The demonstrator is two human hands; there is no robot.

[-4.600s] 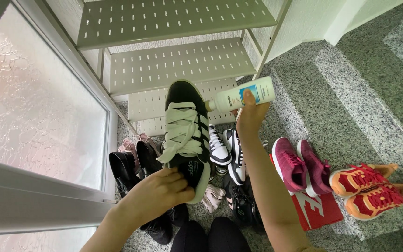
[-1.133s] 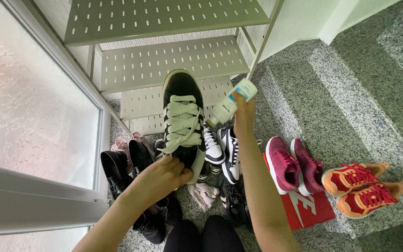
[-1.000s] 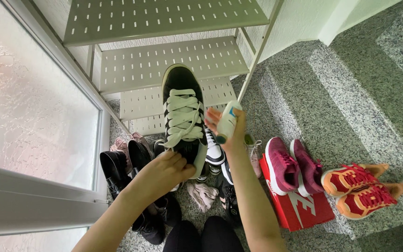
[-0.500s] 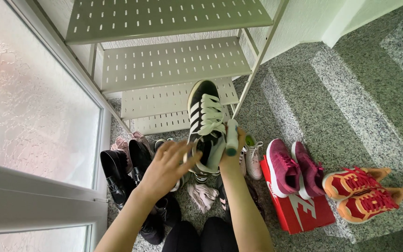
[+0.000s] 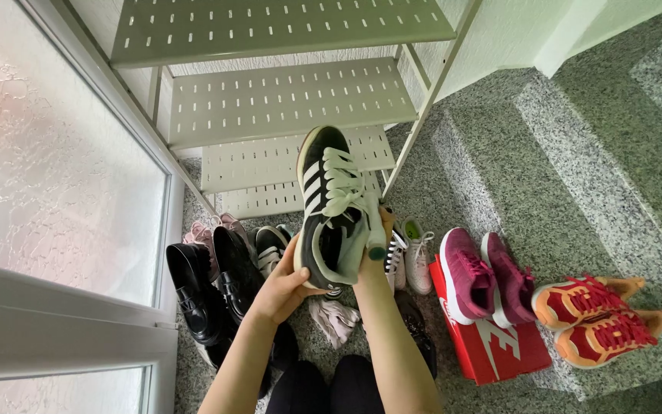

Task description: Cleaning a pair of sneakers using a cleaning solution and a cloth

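Both hands together at the heel of the black sneaker (image 5: 329,208), held in the air, toe away. Left hand (image 5: 280,287) cups the heel; right hand (image 5: 373,257) grips the collar and also pinches a small white bottle (image 5: 376,230). Likely light, sole stiff, upper soft — heel gives the firmest hold (loose laces could snag). Below: black loafers (image 5: 208,287), maroon sneakers (image 5: 484,277) on a red box (image 5: 499,345). Beyond, white shoe rack (image 5: 285,100).

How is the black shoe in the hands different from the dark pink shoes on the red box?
The black sneaker is a single shoe held up in the air by the left hand and right hand; the magenta sneakers are a pair resting on the red box. The black sneaker has wide pale laces and white side stripes; the magenta sneakers have matching magenta laces. Both have laces and light soles.
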